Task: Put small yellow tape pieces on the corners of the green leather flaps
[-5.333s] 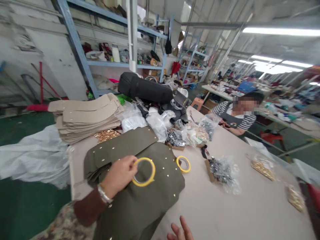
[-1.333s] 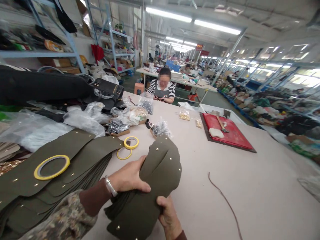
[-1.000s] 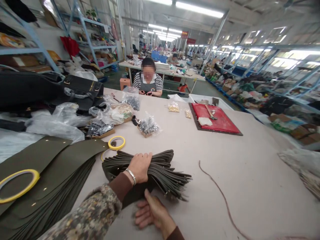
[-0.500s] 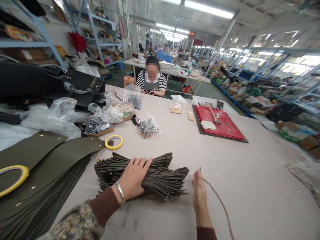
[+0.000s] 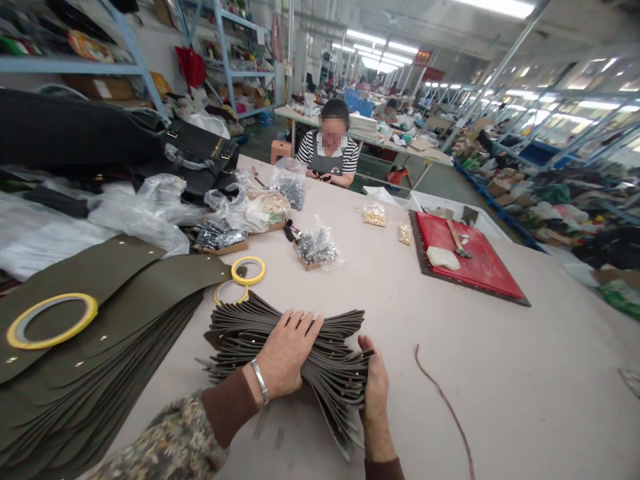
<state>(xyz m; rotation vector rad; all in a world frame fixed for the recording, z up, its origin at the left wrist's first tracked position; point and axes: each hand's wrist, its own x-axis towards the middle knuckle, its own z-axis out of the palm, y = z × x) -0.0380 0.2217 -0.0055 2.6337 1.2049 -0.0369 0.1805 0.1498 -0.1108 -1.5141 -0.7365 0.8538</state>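
Note:
A thick bundle of dark olive leather-like pieces [image 5: 330, 357], bent through the middle, rests on the table before me. My left hand [image 5: 287, 357], with a silver bracelet at the wrist, is closed over the bundle's top, fingers across its middle. At the bundle's right end my right hand [image 5: 375, 383] cups the fanned edges, its fingertips curling behind them; its thumb is hidden. Small metal studs show on some of the pieces. A thin brown cord [image 5: 445, 393] lies on the table to the right of my right hand.
More olive pieces [image 5: 165, 283] lie stacked at left, with a yellow tape roll [image 5: 53, 321] on top. Other tape rolls [image 5: 249, 270] sit behind the bundle. Bagged hardware [image 5: 317, 248] and a red board [image 5: 470, 257] with a hammer [image 5: 456, 239] are farther off. A person [image 5: 330, 150] sits opposite.
My right hand has moved left from beside the bundle onto its right end. Lower pieces there now fan downward. My left hand keeps its hold, and the view has turned slightly left.

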